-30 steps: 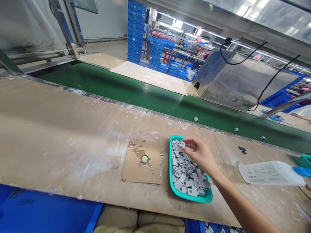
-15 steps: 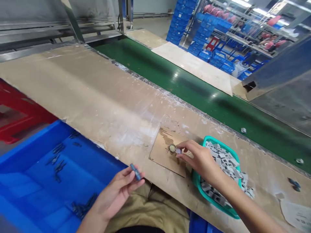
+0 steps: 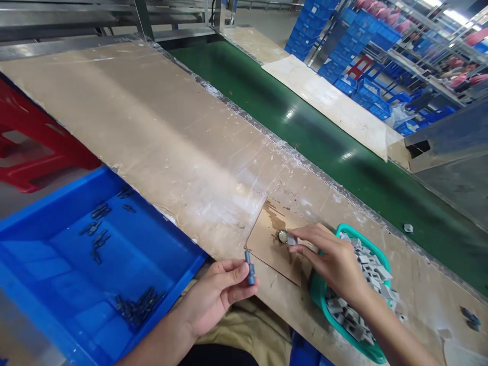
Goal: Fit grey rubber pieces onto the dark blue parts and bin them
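My right hand (image 3: 331, 259) pinches a small grey piece (image 3: 292, 240) and holds it against a small round brass-rimmed pot (image 3: 282, 236) on a brown card (image 3: 267, 244). Just right of the hand stands a teal tray (image 3: 324, 305) heaped with several grey pieces. My left hand (image 3: 213, 297) is near the table's front edge, fingers closed on a small blue stick-shaped part (image 3: 249, 268) held upright. A blue crate (image 3: 49, 229) at lower left holds several more of those dark blue parts.
A green conveyor belt (image 3: 305, 127) runs behind the worn brown table (image 3: 152, 127), with a loose grey piece (image 3: 407, 228) on it. A metal box (image 3: 453, 152) stands at far right. A red stool (image 3: 34, 147) is at left. Stacked blue crates (image 3: 343, 46) fill the background.
The view has swung left and down. My right hand carried a grey piece from the teal tray to the round pot. My left hand came into view and rose with the blue part.
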### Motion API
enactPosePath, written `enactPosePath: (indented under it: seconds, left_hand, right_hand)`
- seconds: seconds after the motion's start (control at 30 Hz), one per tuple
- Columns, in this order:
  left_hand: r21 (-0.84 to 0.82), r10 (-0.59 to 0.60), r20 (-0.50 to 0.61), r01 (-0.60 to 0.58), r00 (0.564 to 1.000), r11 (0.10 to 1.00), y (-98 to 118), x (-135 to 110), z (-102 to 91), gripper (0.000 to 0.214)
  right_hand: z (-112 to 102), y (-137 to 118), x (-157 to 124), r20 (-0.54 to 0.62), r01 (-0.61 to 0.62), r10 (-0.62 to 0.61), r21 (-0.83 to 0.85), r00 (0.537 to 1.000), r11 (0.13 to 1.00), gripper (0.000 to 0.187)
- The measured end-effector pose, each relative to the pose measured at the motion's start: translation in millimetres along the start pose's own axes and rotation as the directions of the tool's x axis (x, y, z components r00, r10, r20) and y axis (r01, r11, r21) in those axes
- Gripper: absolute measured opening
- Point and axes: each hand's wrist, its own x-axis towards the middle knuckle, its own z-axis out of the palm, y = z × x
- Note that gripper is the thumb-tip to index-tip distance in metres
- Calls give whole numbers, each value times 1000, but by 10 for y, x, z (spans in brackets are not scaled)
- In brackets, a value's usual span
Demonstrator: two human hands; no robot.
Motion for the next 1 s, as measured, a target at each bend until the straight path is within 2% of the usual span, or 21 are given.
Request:
enactPosePath:
  seconds: [0.1, 0.2, 0.4, 0.57, 0.63, 0.73, 0.83, 0.9, 0.97, 1.0]
  left_hand:
    - [-36, -45, 94, 49, 995, 998, -45, 105, 128, 17]
    - [-45, -94, 132, 101, 987, 994, -96, 199, 270, 23]
    - [-7, -114, 233, 118, 966, 993, -188, 248, 433, 28]
    - [68, -34, 266, 17, 963, 998, -211, 177, 484, 23]
    - [116, 21, 255, -52, 967, 992, -207, 153, 524, 20]
    - [184, 53, 218, -94, 975, 978, -208, 199, 606, 22]
    - [250, 132, 167, -172, 977, 953, -206, 318, 636, 31]
    - [348, 261, 142, -295, 955, 890, -168, 336, 553, 36]
    - [498, 430, 59, -400, 901, 770, -68, 242, 338, 35]
    - [588, 516, -19, -407, 857, 698, 9, 156, 179, 31]
  right_hand:
    - [-129, -200, -71, -63, -66, 76, 138, 995, 988, 38]
    - [-201, -381, -149, -113, -42, 72, 245, 991, 969, 45]
    - [-233, -547, -261, -120, 0, 33, 268, 992, 963, 48]
    - [-204, -547, -313, -93, -23, 54, 310, 994, 950, 44]
    - [-164, -548, -339, -109, -38, 80, 339, 991, 940, 43]
    - [-103, -545, -366, -159, -64, 129, 358, 979, 932, 43]
    - [-115, -412, -326, -168, -110, 174, 334, 970, 936, 36]
    - [-207, -159, -250, -166, -186, 230, 243, 959, 952, 29]
    - [-380, 239, -151, -248, -297, 305, 68, 920, 952, 25]
    - [-493, 477, -102, -333, -363, 331, -36, 883, 931, 24]
